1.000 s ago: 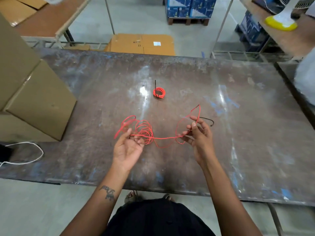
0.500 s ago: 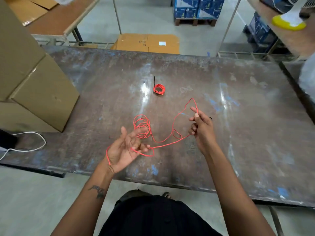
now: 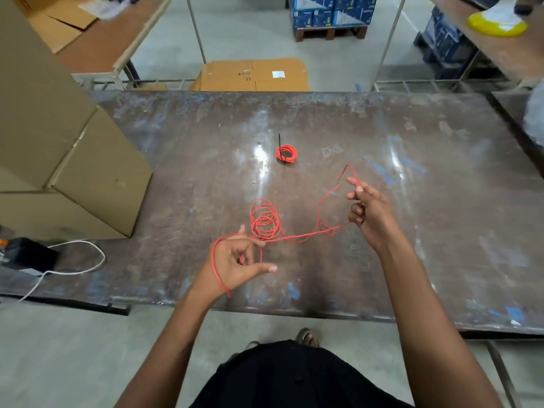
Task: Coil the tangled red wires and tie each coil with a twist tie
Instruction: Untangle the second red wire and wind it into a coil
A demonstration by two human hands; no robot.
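A worn metal table carries the work, with cardboard boxes at its left. Far centre lies a finished coil, already bound with a black twist tie. The loose red wire sprawls near the middle, still tangled. The left hand holds one stretch looped round it; the right hand pinches another. Judged step: untangling before coiling. Next, the loops need winding evenly.

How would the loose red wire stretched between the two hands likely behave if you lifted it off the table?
The loose red wire would probably sag and flop, since it already droops between the left hand and right hand. Its kinks near the right hand suggest it holds bends somewhat. It looks thin, so likely light.
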